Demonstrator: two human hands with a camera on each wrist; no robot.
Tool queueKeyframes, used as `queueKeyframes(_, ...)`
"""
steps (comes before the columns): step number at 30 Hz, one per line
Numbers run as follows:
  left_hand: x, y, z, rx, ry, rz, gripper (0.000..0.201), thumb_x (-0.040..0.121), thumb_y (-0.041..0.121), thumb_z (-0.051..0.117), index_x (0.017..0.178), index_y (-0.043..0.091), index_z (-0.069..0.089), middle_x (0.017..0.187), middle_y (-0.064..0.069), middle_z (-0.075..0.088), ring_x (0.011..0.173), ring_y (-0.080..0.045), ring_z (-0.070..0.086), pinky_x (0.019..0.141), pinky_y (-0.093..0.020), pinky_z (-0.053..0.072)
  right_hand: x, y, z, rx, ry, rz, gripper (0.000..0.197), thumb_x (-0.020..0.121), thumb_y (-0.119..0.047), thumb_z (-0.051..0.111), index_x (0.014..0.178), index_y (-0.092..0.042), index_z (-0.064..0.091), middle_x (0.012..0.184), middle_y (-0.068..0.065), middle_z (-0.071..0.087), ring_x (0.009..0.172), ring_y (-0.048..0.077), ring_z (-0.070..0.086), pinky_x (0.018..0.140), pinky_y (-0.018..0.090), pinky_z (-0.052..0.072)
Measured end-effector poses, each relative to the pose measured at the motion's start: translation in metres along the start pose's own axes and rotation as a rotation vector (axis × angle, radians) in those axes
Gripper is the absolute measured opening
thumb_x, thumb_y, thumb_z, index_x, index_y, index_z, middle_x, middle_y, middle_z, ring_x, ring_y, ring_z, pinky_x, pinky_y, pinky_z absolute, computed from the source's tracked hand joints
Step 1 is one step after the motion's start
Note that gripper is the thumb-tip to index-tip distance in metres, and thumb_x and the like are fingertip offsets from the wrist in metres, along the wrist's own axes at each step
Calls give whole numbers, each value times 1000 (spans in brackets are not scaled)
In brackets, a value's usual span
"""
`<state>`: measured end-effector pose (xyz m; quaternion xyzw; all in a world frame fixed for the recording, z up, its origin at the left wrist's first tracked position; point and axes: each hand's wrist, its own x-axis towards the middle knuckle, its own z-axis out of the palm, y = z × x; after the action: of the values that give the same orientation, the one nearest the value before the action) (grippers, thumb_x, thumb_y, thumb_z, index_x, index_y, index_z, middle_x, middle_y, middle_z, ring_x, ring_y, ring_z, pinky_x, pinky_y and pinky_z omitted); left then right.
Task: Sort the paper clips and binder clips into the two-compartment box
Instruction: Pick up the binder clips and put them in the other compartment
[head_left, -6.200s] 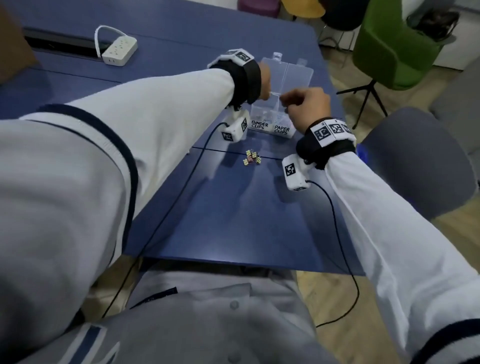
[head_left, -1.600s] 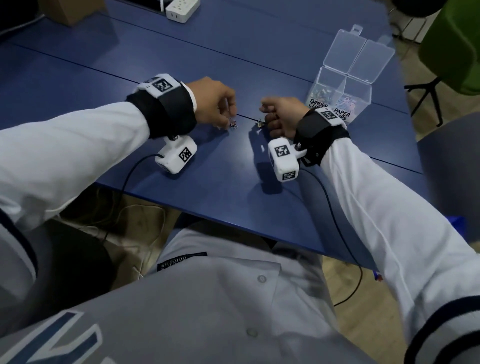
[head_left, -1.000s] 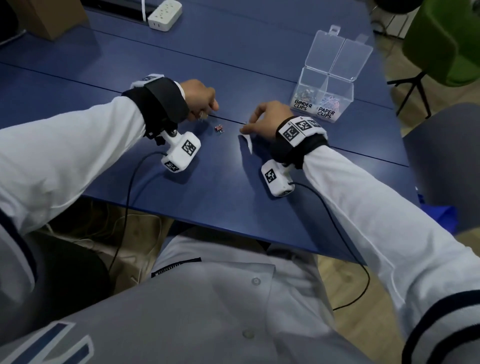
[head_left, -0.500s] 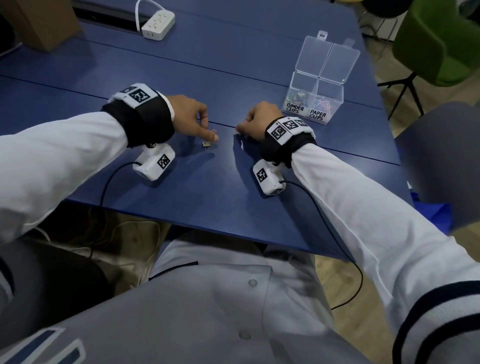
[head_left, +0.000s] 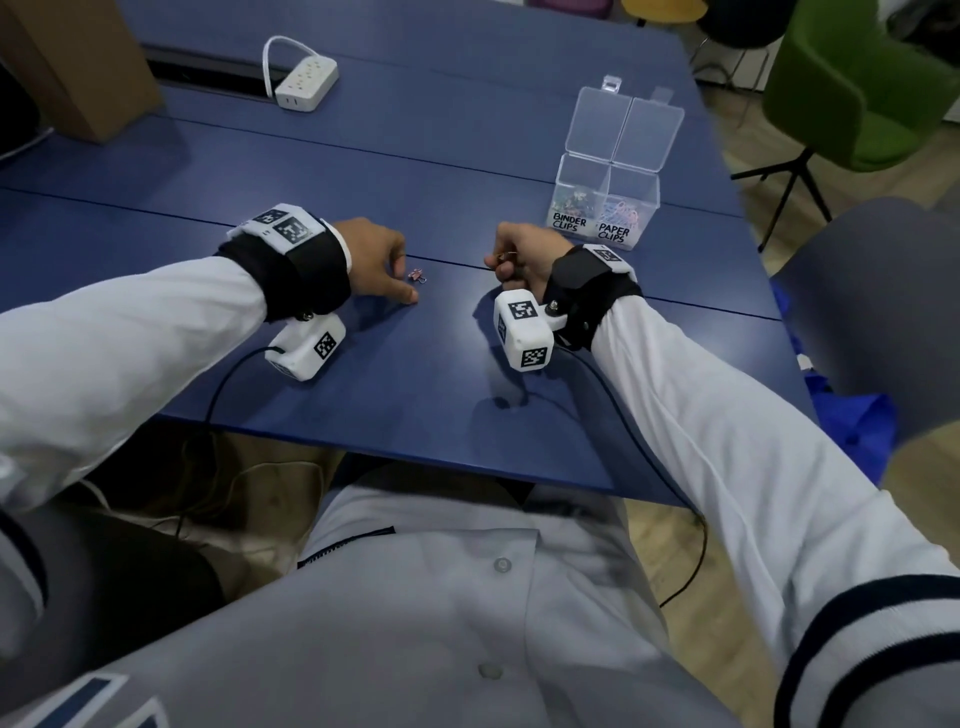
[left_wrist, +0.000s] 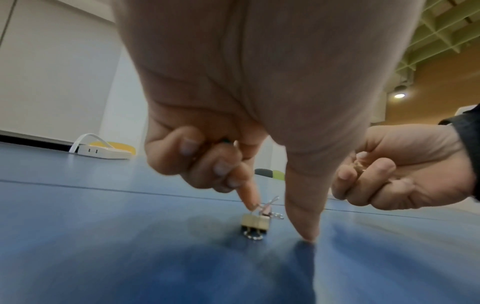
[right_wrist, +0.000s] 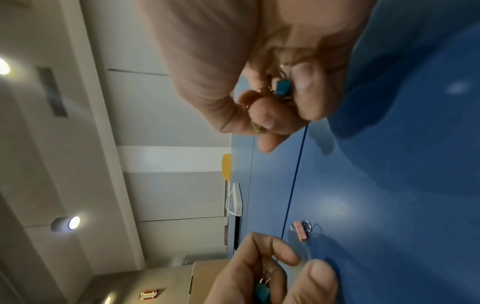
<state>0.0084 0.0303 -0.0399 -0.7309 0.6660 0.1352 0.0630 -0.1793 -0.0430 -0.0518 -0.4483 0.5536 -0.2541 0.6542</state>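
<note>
The step in hand was gathering the last binder clips (left_wrist: 255, 221) off the blue table (head_left: 415, 405). The left hand (head_left: 376, 262) hovered around them, curled fingers holding a green clip, while the right hand (head_left: 519, 254) clutched several. Next, I judged, a pinch, then delivery to the BINDER CLIPS compartment (head_left: 576, 205), well apart.

The clear two-compartment box (head_left: 605, 208) carries two handwritten white labels on its front wall: "BINDER CLIPS" (head_left: 569, 222) on the left compartment and "PAPER CLIPS" (head_left: 613, 233) on the right one. No other text can be read.
</note>
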Motion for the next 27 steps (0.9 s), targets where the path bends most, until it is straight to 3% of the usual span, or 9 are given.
queueKeyframes(4, -4, 4, -2, 128, -53, -65, 51, 82, 60, 59, 98, 12, 60, 96, -9, 64, 97, -29, 58, 80, -31, 45, -6, 0, 1, 33, 8, 59, 12, 85, -5, 38, 73, -8, 38, 67, 11, 55, 37, 12, 37, 48, 20, 24)
queueKeyframes(6, -5, 7, 1, 149, -77, -59, 51, 88, 56, 52, 104, 8, 60, 106, -12, 64, 104, -31, 57, 81, -30, 42, -9, 0, 3, 42, 26, 62, 9, 85, -8, 42, 76, -7, 40, 68, 11, 52, 44, 13, 36, 51, 22, 27)
queueKeyframes(11, -3, 15, 8, 136, -85, -65, 45, 96, 41, 44, 110, 1, 58, 115, -19, 62, 108, -34, 56, 88, -33, 42, -18, 2, 6, -223, -42, 35, 20, 84, -25, 52, 68, -16, 44, 61, 1, 37, 36, 12, 27, 39, 15, 25)
queueKeyframes(14, -2, 17, 10, 97, -77, -109, 51, 99, 41, 32, 116, 0, 55, 122, -22, 58, 113, -35, 53, 89, -34, 40, -18, 5, 8, -384, -65, 14, 28, 88, -30, 55, 64, -19, 46, 59, -2, 38, 38, 13, 28, 31, 15, 24)
queueKeyframes(18, 4, 10, 7, -18, -63, -144, 53, 99, 43, 29, 113, 2, 59, 123, -21, 57, 113, -34, 52, 95, -35, 39, -20, 8, 6, -450, -37, -13, 22, 85, -29, 57, 70, -15, 51, 62, 2, 45, 44, 19, 36, 40, 18, 32)
queueKeyframes(21, 9, 6, -2, -187, -14, -187, 46, 95, 40, 31, 92, 7, 63, 102, -16, 64, 88, -30, 55, 78, -31, 41, -21, 3, 1, -381, -30, -6, 15, 83, -23, 54, 71, -15, 48, 66, 2, 48, 49, 19, 41, 45, 18, 39)
queueKeyframes(23, 11, 4, -5, -285, 23, -187, 43, 96, 41, 34, 82, 9, 59, 84, -11, 62, 71, -26, 51, 63, -27, 38, -17, 1, -4, -340, -10, -5, 8, 78, -10, 47, 70, -10, 48, 65, 8, 53, 58, 24, 45, 60, 26, 42)
queueKeyframes(25, 15, 0, -5, -367, 20, -149, 40, 97, 42, 37, 85, 10, 59, 77, -8, 58, 62, -24, 46, 57, -25, 36, -13, -2, -11, -291, 22, -5, 13, 76, 2, 38, 67, -1, 47, 52, 14, 54, 71, 29, 47, 72, 40, 38)
queueKeyframes(27, 17, -3, -5, -474, -7, -95, 29, 97, 36, 46, 97, 11, 61, 73, -4, 55, 58, -21, 44, 53, -23, 37, -11, -5, -18, -230, 69, -22, 23, 86, 9, 33, 69, 0, 45, 58, 15, 53, 71, 30, 50, 76, 40, 39)
